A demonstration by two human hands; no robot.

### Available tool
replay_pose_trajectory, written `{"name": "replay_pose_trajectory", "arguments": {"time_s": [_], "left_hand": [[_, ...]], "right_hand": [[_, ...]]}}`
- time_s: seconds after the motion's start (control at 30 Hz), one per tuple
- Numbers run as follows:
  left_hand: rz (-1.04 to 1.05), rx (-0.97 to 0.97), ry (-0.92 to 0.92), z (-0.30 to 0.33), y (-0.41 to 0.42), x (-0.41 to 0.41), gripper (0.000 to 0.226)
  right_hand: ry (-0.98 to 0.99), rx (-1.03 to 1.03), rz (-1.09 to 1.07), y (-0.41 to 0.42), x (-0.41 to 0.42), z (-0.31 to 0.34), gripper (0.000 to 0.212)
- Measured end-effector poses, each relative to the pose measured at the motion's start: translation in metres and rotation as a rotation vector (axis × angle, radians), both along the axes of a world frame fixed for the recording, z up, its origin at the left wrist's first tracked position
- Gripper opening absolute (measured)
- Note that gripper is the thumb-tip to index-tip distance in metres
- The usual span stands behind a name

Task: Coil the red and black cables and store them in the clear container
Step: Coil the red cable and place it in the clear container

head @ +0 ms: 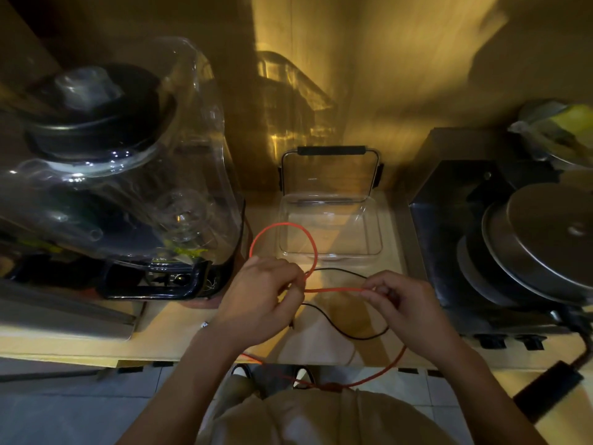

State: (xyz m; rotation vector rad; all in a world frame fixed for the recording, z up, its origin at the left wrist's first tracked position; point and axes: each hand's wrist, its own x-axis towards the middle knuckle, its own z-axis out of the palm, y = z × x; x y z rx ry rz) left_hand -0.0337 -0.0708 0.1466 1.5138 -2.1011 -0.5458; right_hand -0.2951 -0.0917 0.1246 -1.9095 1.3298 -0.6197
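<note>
While hands (pixel 324 303) pinch red cable (pixel 316 248), container (pixel 377 248) sits near.

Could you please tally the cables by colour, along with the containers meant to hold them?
Red cable: 1
Black cable: 1
Clear container: 1
Total: 3

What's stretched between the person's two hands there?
In the head view, a straight run of red cable spans left hand to right hand, with black cable arcing just behind.
</note>
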Motion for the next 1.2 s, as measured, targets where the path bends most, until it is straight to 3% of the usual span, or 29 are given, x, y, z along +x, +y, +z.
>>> {"name": "replay_pose_trajectory", "arguments": {"time_s": [0.07,0.23,0.43,0.7,0.93,1.2], "left_hand": [[0.028,-0.018,0.000,0.002,0.002,0.005,0.016],[0.075,-0.070,0.081,0.004,0.003,0.014,0.044],[0.209,0.121,0.583,0.012,0.002,0.013,0.060],[0.294,0.516,1.109,0.009,-0.002,0.011,0.050],[0.168,0.798,1.426,0.000,-0.001,0.006,0.053],[0.163,0.896,1.698,0.001,0.002,-0.004,0.050]], "right_hand": [[-0.016,0.000,-0.028,0.001,-0.003,-0.003,0.009],[-0.064,-0.008,-0.101,0.005,-0.009,-0.005,0.014],[-0.142,0.026,-0.276,0.010,-0.017,-0.010,0.013],[-0.216,-0.003,-0.238,0.013,-0.006,0.000,0.020],[-0.495,0.188,-0.244,0.015,0.002,0.011,0.028],[-0.416,0.163,-0.254,0.014,0.007,0.007,0.014]]}}
